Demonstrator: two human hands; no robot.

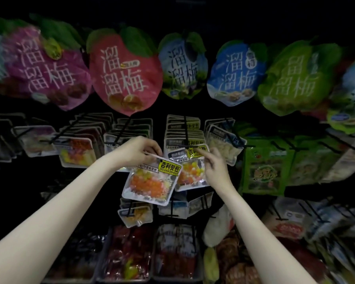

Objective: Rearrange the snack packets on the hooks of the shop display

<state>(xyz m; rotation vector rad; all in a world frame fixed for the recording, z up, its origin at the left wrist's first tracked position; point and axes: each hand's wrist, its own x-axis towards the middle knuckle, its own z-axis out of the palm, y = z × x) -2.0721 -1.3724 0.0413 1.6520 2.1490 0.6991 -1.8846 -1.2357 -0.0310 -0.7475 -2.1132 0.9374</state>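
Two bare hands work at the centre of a dim shop display. Left hand (140, 149), at about 10 o'clock from the frame's middle, has its fingers and thumb curled onto the top edge of a clear snack packet (150, 182) filled with orange, yellow and white sweets under a yellow-and-black label; the packet hangs tilted, free of any hook, its lower edge toward 6 o'clock. Right hand (215, 167), at 3 o'clock from that packet, has its fingers bent and pinches the upper right part of a second, like packet (190, 170), which sits at the tip of a black hook (186, 132). The held packet overlaps the left side of this second one. Behind it, toward 12 o'clock, a stack of matching packets (183, 128) fills the same hook.

Across the top, from 9 to 3 o'clock, runs a row of large fruit-shaped bags (125, 74) in purple, pink, blue and green. At 3 o'clock hang green packets (264, 169); at 9 o'clock, further hooks carry clear packets (77, 153). Toward 6 o'clock stand bins (127, 257) of red-wrapped goods, blurred and dark.
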